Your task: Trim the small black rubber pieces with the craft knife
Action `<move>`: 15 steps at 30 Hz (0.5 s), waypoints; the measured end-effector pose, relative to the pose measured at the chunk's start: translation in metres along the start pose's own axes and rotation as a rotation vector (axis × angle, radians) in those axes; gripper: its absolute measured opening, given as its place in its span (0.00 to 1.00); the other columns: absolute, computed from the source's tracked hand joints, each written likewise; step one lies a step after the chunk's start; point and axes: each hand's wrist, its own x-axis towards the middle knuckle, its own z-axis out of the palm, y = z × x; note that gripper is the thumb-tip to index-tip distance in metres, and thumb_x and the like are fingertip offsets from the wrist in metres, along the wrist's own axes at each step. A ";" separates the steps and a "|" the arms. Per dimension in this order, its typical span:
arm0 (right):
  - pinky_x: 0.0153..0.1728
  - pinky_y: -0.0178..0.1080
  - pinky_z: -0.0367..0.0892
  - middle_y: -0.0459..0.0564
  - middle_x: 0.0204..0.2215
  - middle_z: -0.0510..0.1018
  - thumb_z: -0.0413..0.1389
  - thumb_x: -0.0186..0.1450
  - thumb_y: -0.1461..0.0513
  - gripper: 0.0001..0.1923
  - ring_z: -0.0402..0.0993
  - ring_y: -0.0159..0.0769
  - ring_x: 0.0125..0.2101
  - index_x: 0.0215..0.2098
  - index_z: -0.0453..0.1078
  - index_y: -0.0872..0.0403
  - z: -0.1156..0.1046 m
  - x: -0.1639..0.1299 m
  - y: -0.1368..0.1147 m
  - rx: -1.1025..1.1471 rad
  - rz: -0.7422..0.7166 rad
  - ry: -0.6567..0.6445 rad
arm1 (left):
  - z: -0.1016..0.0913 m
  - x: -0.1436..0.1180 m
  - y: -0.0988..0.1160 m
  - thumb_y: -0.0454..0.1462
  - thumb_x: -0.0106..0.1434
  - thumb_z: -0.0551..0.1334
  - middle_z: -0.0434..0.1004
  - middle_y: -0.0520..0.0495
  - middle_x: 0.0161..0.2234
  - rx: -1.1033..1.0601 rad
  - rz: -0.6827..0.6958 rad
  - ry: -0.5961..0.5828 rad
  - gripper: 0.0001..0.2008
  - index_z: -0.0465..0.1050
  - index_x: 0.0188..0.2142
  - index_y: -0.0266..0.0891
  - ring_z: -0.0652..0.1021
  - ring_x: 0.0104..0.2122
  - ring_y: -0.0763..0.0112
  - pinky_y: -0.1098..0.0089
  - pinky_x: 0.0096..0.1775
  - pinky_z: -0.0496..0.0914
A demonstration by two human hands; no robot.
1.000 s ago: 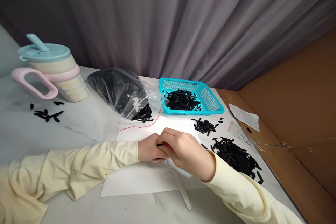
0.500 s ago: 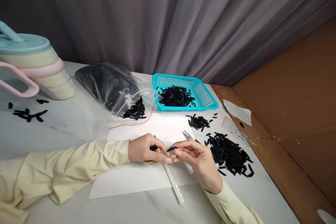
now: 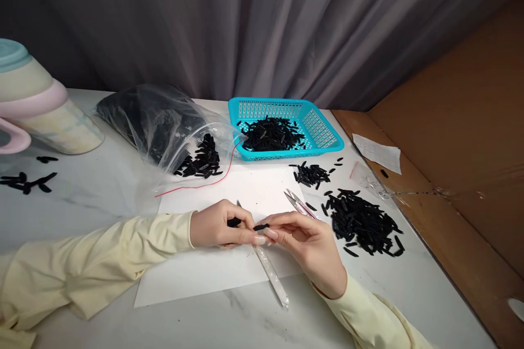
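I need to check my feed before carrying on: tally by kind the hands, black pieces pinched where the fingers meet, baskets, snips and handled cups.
Hands: 2, left hand and right hand
Pinched black piece: 1
Blue basket: 1
Snips: 1
Handled cup, partly cut off: 1
Total: 6

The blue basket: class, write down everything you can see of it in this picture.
The blue basket is a shallow, open-topped, roughly rectangular container that looks like plastic, with rows of small openings through its walls. It stands upright on the white table, in front of the grey curtain. Black pieces are heaped inside, mostly toward its left side. The clear bag overlaps its front left corner in this view; whether they touch cannot be told.
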 end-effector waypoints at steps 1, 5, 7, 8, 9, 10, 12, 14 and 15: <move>0.29 0.34 0.75 0.48 0.25 0.80 0.63 0.53 0.64 0.03 0.77 0.33 0.25 0.27 0.75 0.55 0.000 0.000 -0.001 -0.025 -0.012 0.001 | 0.000 0.000 0.000 0.41 0.55 0.62 0.58 0.59 0.10 0.002 0.002 0.001 0.13 0.68 0.21 0.34 0.57 0.12 0.84 0.77 0.17 0.51; 0.30 0.34 0.75 0.48 0.24 0.80 0.63 0.54 0.64 0.04 0.77 0.33 0.25 0.29 0.75 0.55 0.000 -0.002 -0.003 -0.041 -0.046 -0.008 | 0.000 0.001 -0.002 0.43 0.55 0.62 0.56 0.60 0.10 -0.068 -0.009 -0.020 0.14 0.70 0.23 0.33 0.56 0.11 0.84 0.78 0.15 0.50; 0.30 0.35 0.75 0.48 0.24 0.80 0.63 0.54 0.64 0.05 0.77 0.33 0.24 0.30 0.74 0.55 0.001 -0.003 -0.004 -0.009 -0.039 -0.017 | -0.001 0.002 -0.003 0.45 0.57 0.61 0.54 0.60 0.09 -0.148 -0.018 -0.042 0.16 0.70 0.23 0.32 0.56 0.10 0.84 0.78 0.14 0.48; 0.29 0.35 0.75 0.48 0.24 0.80 0.63 0.54 0.64 0.05 0.77 0.33 0.24 0.30 0.74 0.55 0.001 -0.003 -0.004 0.005 -0.032 -0.019 | -0.001 0.003 -0.004 0.46 0.57 0.60 0.53 0.60 0.09 -0.180 -0.020 -0.051 0.18 0.69 0.23 0.32 0.55 0.10 0.83 0.78 0.13 0.47; 0.29 0.35 0.76 0.48 0.24 0.80 0.62 0.55 0.64 0.05 0.77 0.33 0.24 0.30 0.74 0.55 0.001 -0.003 -0.004 0.015 -0.026 -0.018 | -0.001 0.004 -0.005 0.47 0.58 0.59 0.53 0.60 0.09 -0.203 -0.016 -0.057 0.19 0.69 0.22 0.32 0.55 0.09 0.83 0.78 0.12 0.47; 0.29 0.35 0.76 0.48 0.24 0.79 0.62 0.55 0.64 0.05 0.77 0.33 0.24 0.31 0.74 0.55 0.002 -0.003 -0.003 0.021 -0.021 -0.017 | -0.001 0.004 -0.006 0.47 0.59 0.58 0.54 0.59 0.09 -0.220 -0.008 -0.060 0.20 0.69 0.21 0.32 0.55 0.09 0.84 0.78 0.12 0.46; 0.29 0.36 0.76 0.48 0.25 0.79 0.62 0.55 0.64 0.05 0.77 0.33 0.24 0.31 0.74 0.55 0.003 -0.003 -0.002 0.033 -0.011 -0.020 | -0.001 0.005 -0.008 0.47 0.59 0.57 0.55 0.59 0.09 -0.241 0.010 -0.073 0.20 0.68 0.21 0.32 0.55 0.09 0.84 0.78 0.11 0.46; 0.29 0.36 0.76 0.48 0.25 0.80 0.62 0.55 0.64 0.05 0.77 0.33 0.24 0.31 0.74 0.55 0.003 -0.003 -0.001 0.054 -0.002 -0.027 | -0.001 0.005 -0.009 0.48 0.60 0.56 0.54 0.58 0.08 -0.251 0.014 -0.080 0.21 0.68 0.20 0.33 0.55 0.08 0.84 0.78 0.11 0.46; 0.29 0.36 0.76 0.48 0.25 0.80 0.62 0.55 0.64 0.05 0.77 0.33 0.24 0.31 0.74 0.55 0.003 -0.003 -0.001 0.064 0.000 -0.031 | -0.002 0.005 -0.010 0.48 0.60 0.56 0.55 0.58 0.08 -0.250 0.006 -0.075 0.21 0.68 0.20 0.33 0.55 0.08 0.84 0.78 0.11 0.46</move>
